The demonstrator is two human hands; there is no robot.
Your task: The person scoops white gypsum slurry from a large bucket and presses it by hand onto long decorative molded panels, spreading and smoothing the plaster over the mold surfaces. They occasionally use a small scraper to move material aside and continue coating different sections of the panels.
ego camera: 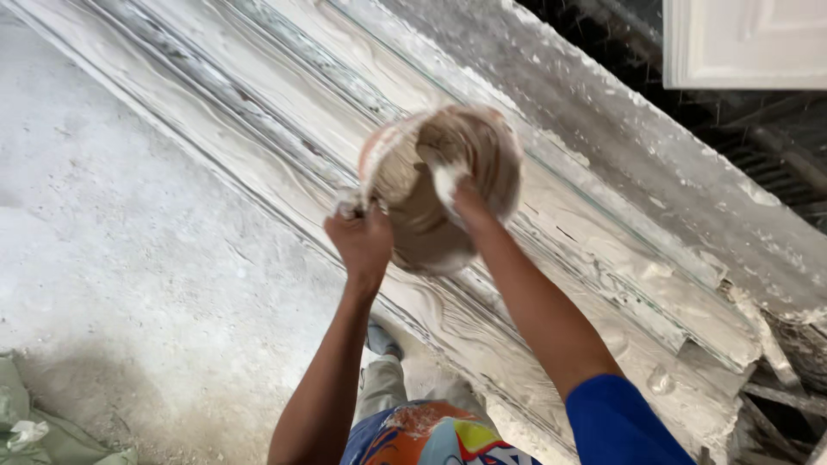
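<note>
A round bowl point(413, 215), brown inside with an orange rim and smeared with white plaster, is tipped over a long plaster-coated moulding bench point(284, 103). My left hand point(360, 239) grips the bowl's rim at its lower left edge. My right hand point(465, 200) reaches into the bowl, fingers covered in white plaster, pressed against its inner wall. Both arms stretch forward from the bottom of the view. The bowl looks blurred from motion.
The bench runs diagonally from upper left to lower right, with a rough plaster-crusted edge point(655, 138) beyond it. A dusty concrete floor point(129, 284) lies left. A greenish sack point(34, 430) sits at bottom left. A white panel point(745, 43) is at top right.
</note>
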